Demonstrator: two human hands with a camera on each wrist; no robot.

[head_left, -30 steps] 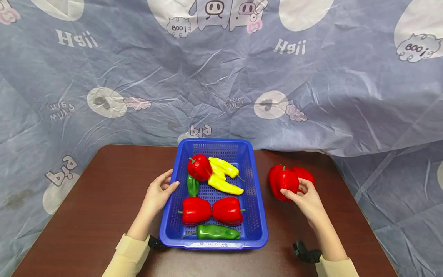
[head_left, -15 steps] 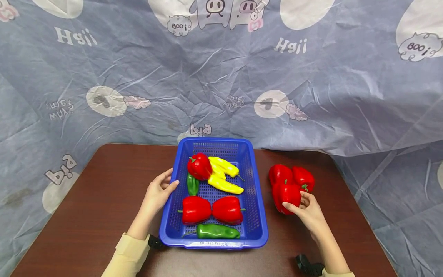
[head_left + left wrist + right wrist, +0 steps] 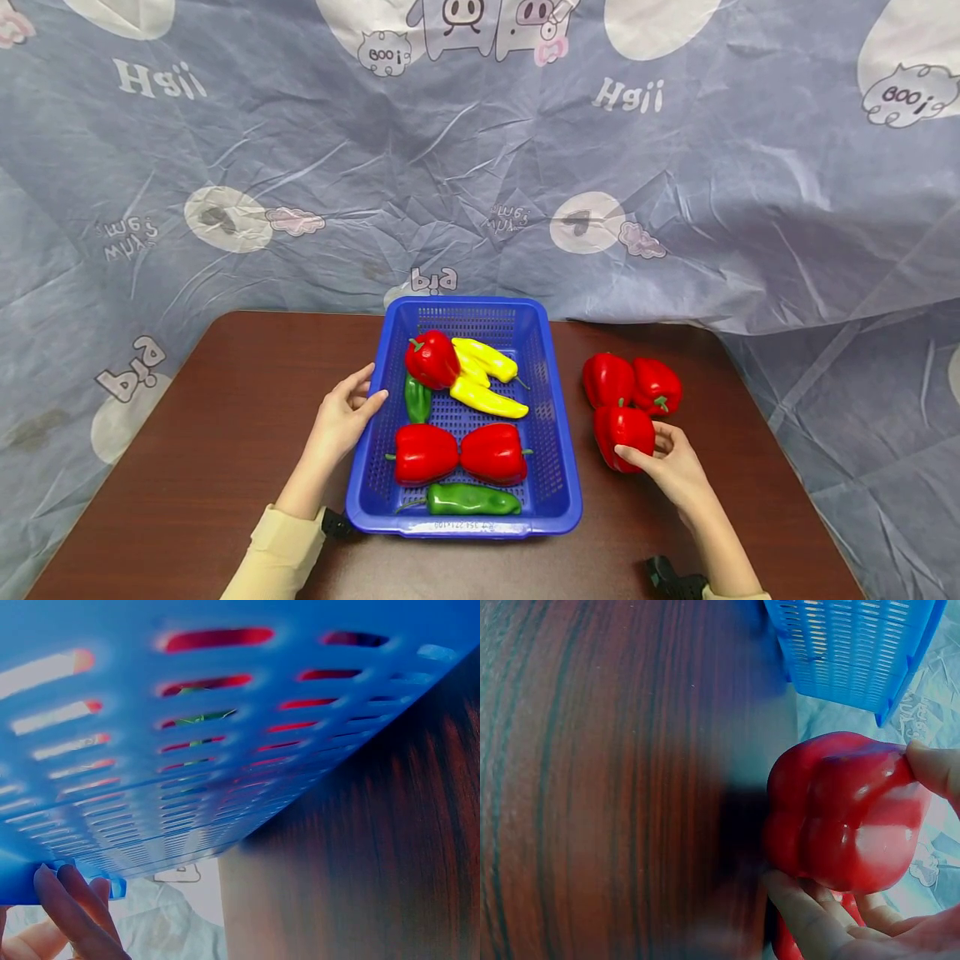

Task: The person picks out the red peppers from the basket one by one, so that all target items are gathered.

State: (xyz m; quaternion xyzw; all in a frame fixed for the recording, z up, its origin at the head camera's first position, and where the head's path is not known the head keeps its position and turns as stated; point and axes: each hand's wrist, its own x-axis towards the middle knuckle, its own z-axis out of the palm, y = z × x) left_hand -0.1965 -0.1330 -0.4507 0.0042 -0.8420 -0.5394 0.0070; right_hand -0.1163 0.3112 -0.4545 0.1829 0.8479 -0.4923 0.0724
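A blue plastic basket stands mid-table, holding red bell peppers, yellow peppers and green peppers. At its left rim, my left hand grips the edge, thumb on top and fingers outside; the left wrist view shows the fingers against the rim. To the right of the basket, my right hand holds a red bell pepper between thumb and fingers. In the right wrist view that pepper is just off the tabletop, with its lobed end facing the camera.
Two more red bell peppers lie side by side behind the held one, near the table's right rear. The brown wooden table ends at a hanging grey-blue printed cloth.
My right hand has drawn the held red bell pepper toward the front, away from the two others, which now show more fully. The left hand stays on the basket rim.
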